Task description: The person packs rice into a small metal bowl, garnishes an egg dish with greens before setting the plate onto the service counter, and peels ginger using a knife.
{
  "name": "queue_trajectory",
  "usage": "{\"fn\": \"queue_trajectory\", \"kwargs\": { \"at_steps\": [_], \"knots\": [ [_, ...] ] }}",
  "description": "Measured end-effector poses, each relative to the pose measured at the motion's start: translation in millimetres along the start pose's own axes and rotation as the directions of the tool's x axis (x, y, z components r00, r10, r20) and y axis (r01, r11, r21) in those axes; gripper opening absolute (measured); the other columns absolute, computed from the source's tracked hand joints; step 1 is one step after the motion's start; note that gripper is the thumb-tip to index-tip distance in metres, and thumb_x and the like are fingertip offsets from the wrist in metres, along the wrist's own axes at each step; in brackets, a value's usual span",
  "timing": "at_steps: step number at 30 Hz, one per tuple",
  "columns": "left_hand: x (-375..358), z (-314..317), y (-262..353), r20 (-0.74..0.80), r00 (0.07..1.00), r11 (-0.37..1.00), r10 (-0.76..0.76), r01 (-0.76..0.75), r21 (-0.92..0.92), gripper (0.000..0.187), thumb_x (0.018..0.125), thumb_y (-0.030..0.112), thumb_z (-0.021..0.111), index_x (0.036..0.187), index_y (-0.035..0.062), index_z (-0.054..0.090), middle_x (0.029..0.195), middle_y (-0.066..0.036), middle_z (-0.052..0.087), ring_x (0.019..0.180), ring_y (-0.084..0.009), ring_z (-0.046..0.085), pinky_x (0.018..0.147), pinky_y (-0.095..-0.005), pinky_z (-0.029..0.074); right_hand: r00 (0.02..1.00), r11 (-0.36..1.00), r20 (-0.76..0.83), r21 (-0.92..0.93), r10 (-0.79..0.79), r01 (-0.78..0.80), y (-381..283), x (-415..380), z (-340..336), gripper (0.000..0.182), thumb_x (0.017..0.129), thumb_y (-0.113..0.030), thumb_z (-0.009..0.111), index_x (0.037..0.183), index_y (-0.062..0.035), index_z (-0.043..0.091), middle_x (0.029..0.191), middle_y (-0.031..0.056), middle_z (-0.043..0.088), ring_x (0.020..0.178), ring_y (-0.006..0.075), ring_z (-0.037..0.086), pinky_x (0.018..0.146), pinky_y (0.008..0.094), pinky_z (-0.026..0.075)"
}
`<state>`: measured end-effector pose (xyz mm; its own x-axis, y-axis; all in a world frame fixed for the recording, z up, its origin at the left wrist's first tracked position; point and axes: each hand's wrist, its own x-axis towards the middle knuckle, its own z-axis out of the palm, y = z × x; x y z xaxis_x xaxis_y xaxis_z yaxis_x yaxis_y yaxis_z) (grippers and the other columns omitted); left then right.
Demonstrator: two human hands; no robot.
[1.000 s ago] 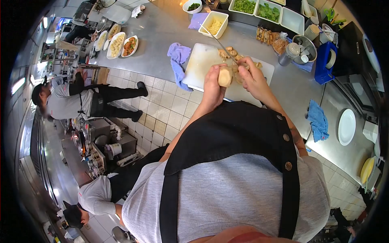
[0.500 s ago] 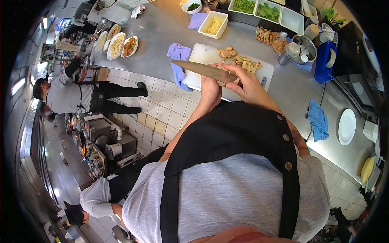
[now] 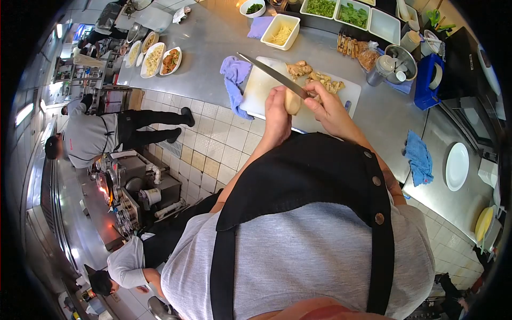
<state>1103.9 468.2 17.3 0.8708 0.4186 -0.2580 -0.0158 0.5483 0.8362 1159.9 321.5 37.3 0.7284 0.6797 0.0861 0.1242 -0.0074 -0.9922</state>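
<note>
My left hand point(image 3: 277, 114) is closed round a pale peeled piece of ginger point(image 3: 292, 102) above the near edge of the white cutting board point(image 3: 260, 90). In my right hand point(image 3: 329, 109) is a large knife point(image 3: 277, 76), gripped near the heel of its blade, which points up and to the left over the board. The blade lies across the top of the held piece. Behind the hands, knobbly ginger point(image 3: 300, 69) and a heap of ginger pieces and peel point(image 3: 333, 85) rest on the board. A purple cloth point(image 3: 234, 80) lies at its left edge.
A white tub of pale shreds point(image 3: 281, 33) and trays of chopped greens point(image 3: 321, 8) stand behind the board. Bottles point(image 3: 380, 69) and a blue box point(image 3: 428, 82) are at the right. Filled dishes point(image 3: 153, 60) sit at the far left. Other people work near a lit stove point(image 3: 106, 192).
The knife has turned from a broad flat view to a narrow edge-on view, its tip farther away. The pale piece shows more fully. A person at the left has leaned toward the stove.
</note>
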Motion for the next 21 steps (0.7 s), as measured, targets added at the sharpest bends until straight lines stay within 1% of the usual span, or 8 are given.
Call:
{"fn": "queue_trajectory", "kwargs": {
  "at_steps": [2,5,8,11,14,17,20,21],
  "knots": [
    [6.6,-8.0,-2.9,-0.009,1.0,0.998,0.029,-0.029,0.05,0.024,0.095,0.02,0.046,0.108,0.0008,0.053,0.095,-0.007,0.059,0.083,-0.0131,0.055,0.073,-0.0258,0.044,1.0,0.999,0.0,-0.046,-0.006,0.006,1.1,-1.7,-0.7,0.037,0.088,-0.024,0.061,0.116,-0.0023,0.049,0.104,0.0179,0.059,0.091,0.0332,0.059,0.08,0.0373,0.046],
    [0.4,-2.4,1.4,0.008,0.991,0.976,0.131,-0.131,0.174,0.024,0.096,0.025,0.046,0.102,0.0025,0.051,0.09,-0.005,0.055,0.079,-0.0118,0.052,0.072,-0.0267,0.044,0.98,0.955,0.022,-0.222,-0.199,0.199,2.9,-3.6,4.7,0.049,0.085,-0.026,0.063,0.125,-0.0042,0.045,0.113,0.0195,0.057,0.096,0.0354,0.058,0.083,0.0388,0.046],
    [0.1,2.3,-1.7,-0.016,0.966,0.942,0.257,-0.247,0.229,0.025,0.097,0.028,0.045,0.097,0.0033,0.05,0.09,-0.005,0.053,0.08,-0.0117,0.051,0.073,-0.027,0.043,0.989,0.949,0.048,-0.279,-0.14,0.147,2.0,-3.7,10.0,0.058,0.083,-0.029,0.067,0.129,-0.0058,0.042,0.118,0.0203,0.056,0.101,0.0372,0.057,0.085,0.0409,0.046],
    [-2.6,1.4,0.7,0.03,0.946,0.89,0.323,-0.314,0.33,0.027,0.099,0.029,0.043,0.097,0.0028,0.049,0.091,-0.006,0.053,0.082,-0.0119,0.05,0.073,-0.0271,0.043,0.977,0.93,0.037,-0.299,-0.211,0.213,4.3,-3.6,10.9,0.06,0.081,-0.031,0.068,0.13,-0.0074,0.042,0.117,0.0205,0.056,0.102,0.038,0.056,0.085,0.0419,0.046],
    [-4.9,-1.5,1.9,0.085,0.922,0.811,0.377,-0.373,0.451,0.026,0.099,0.027,0.042,0.096,0.0021,0.048,0.091,-0.007,0.053,0.083,-0.0125,0.051,0.074,-0.0269,0.043,0.976,0.919,0.032,-0.333,-0.215,0.214,3.8,-4.1,12.1,0.06,0.081,-0.031,0.068,0.13,-0.0074,0.042,0.116,0.0205,0.056,0.102,0.0377,0.056,0.084,0.0418,0.046],
    [-4.6,-2.8,-1.8,0.078,0.914,0.804,0.399,-0.39,0.449,0.027,0.099,0.026,0.041,0.095,0.0007,0.048,0.09,-0.007,0.053,0.083,-0.0134,0.051,0.075,-0.0269,0.043,0.975,0.907,0.012,-0.364,-0.22,0.209,-0.7,-5.7,13.5,0.054,0.081,-0.031,0.068,0.123,-0.0065,0.046,0.113,0.0201,0.057,0.099,0.0372,0.057,0.08,0.0413,0.047],
    [-11.3,0.0,-5.0,0.132,0.905,0.787,0.405,-0.418,0.454,0.024,0.099,0.024,0.04,0.095,0.0017,0.049,0.088,-0.006,0.053,0.083,-0.0127,0.05,0.074,-0.0269,0.043,0.977,0.908,0.025,-0.365,-0.211,0.206,-0.7,-2.0,12.3,0.044,0.083,-0.03,0.066,0.114,-0.0042,0.049,0.105,0.0205,0.06,0.089,0.0367,0.061,0.074,0.041,0.049],
    [-14.8,4.5,-7.1,0.145,0.904,0.791,0.402,-0.422,0.443,0.023,0.099,0.023,0.04,0.096,0.0022,0.049,0.088,-0.006,0.054,0.083,-0.0123,0.05,0.074,-0.0267,0.043,0.98,0.933,-0.013,-0.31,-0.198,0.184,1.8,2.1,11.6,0.041,0.084,-0.029,0.065,0.112,-0.0037,0.049,0.102,0.0204,0.061,0.085,0.0357,0.061,0.072,0.0402,0.049]
  ]
}}
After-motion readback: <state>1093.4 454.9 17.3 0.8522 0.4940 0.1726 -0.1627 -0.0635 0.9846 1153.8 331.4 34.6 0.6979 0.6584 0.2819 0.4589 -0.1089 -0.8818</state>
